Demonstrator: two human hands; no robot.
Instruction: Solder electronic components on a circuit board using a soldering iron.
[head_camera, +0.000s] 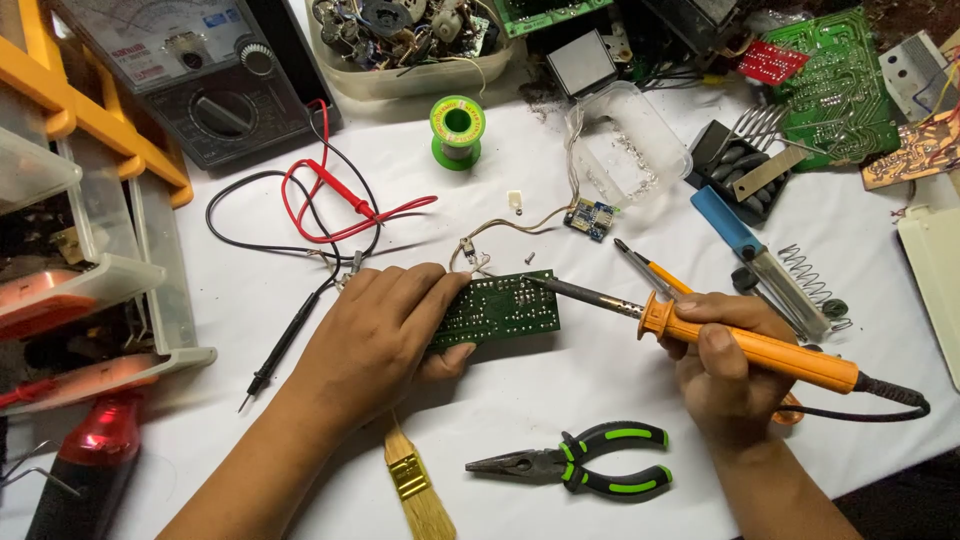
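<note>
my left hand (375, 335) pinches the small green rectangular circuit board (497, 308) flat on the white table sheet (560, 400); my right hand (725, 365) grips the orange-handled soldering iron (750, 345), tip on the board. i judge the board light, stiff, fragile; best held by its edges.

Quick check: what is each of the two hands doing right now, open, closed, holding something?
Left hand: closed on the green circuit board, pinning it to the white table.
Right hand: closed around the orange soldering iron, tip on the board.
</note>
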